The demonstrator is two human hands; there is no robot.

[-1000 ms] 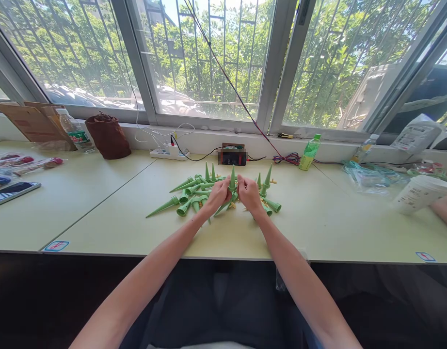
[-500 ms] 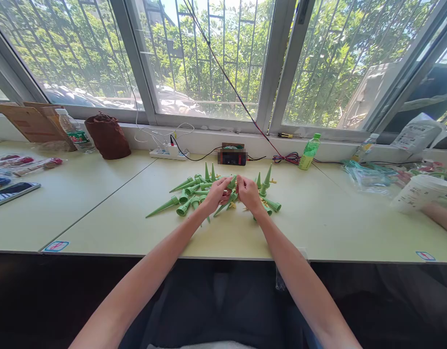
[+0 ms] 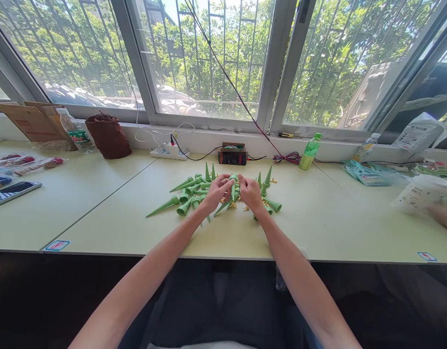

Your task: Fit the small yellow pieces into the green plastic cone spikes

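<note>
My left hand (image 3: 216, 193) is closed round a green plastic watering spike (image 3: 233, 190), with its cap end up and its point down. Close on the spike's right side, my right hand (image 3: 249, 192) has its fingers pinched together. Whatever those fingers hold is hidden. Several more green spikes (image 3: 165, 207) lie in a loose pile around both hands. Some spikes stand upright on their caps, such as one spike (image 3: 268, 180) right of my right hand. Small yellow valve pieces (image 3: 233, 205) show among the pile below the hands.
A phone (image 3: 232, 156) leans behind the pile, near a power strip (image 3: 169, 153). A green bottle (image 3: 311, 151) stands at the back right. Another person's arm (image 3: 443, 216) reaches in beside a white tub (image 3: 423, 194). Leftward are a brown bag (image 3: 107, 136) and a tablet (image 3: 14, 193).
The spike between my hands has turned from tilted to point-down. My right hand has shifted slightly right. At the far right, the other person's hand has drawn back from the bags.
</note>
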